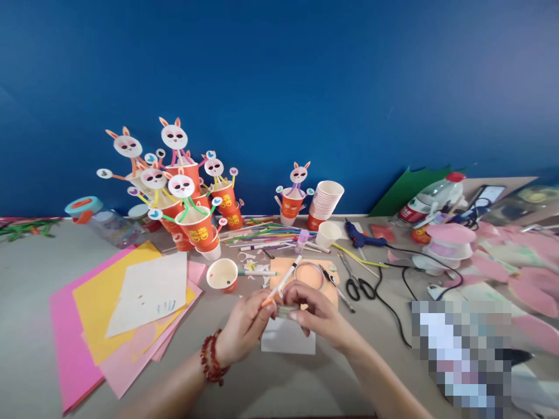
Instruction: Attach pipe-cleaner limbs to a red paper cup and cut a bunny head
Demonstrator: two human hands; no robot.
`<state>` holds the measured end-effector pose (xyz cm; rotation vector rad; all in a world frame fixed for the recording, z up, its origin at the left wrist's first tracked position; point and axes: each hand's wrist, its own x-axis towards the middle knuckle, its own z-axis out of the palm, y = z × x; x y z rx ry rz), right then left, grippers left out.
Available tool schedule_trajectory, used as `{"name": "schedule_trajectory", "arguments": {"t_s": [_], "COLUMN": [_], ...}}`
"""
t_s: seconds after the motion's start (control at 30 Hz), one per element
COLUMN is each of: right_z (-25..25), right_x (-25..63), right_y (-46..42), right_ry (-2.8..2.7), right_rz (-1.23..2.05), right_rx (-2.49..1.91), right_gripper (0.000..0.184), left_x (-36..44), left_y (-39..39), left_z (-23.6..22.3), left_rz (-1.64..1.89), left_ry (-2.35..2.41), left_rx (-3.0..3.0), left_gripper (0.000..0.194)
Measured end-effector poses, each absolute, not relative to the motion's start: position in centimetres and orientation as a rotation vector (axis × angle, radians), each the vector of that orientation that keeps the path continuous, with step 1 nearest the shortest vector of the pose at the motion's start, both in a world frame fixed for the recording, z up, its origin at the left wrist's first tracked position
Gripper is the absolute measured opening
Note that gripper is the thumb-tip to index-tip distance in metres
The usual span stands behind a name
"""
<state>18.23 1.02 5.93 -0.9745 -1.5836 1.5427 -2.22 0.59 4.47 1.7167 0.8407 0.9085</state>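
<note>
My left hand (244, 323) and my right hand (321, 314) meet low in the middle, fingers closed. Between them is a small, pale greenish, rounded piece (286, 312), perhaps a tape roll; much of it is covered by fingers. A slim white marker-like stick (287, 277) with an orange end slants up from my left fingers. White paper (288, 342) lies beneath my hands, and orange paper (328, 295) with a clear ring (322, 270) is just beyond. A craft knife (338, 286) and scissors (358, 285) rest to the right.
Paper cups with rabbit figures (194, 227) crowd the back left; one (293, 198) stands beside stacked cups (326, 201). Coloured sheets (78, 343) lie left. A corded glue gun (364, 240), a bottle (430, 198) and pink cutouts (533, 285) occupy the right.
</note>
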Motion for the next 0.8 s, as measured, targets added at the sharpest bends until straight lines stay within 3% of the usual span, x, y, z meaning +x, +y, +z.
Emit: {"name": "schedule_trajectory", "arguments": {"t_s": [0.27,0.6,0.8], "right_z": [5.6,6.0,6.0], "right_x": [17.8,18.3,18.0], "right_y": [0.8,1.2,1.1], "right_ry": [-1.574,-1.479,-1.513], "right_rz": [1.499,1.687,1.564], "right_rx": [-1.019,-0.855,-0.942], "right_gripper": [0.016,0.03,0.028], "left_x": [-2.2,-1.9,-2.0], "left_y": [0.7,0.4,0.2], "left_z": [4.7,3.4,3.6], "left_rz": [0.879,0.979,0.975], "left_ry": [0.88,0.819,0.846], "left_rx": [1.803,1.534,1.588], "left_gripper": [0.027,0.031,0.029]}}
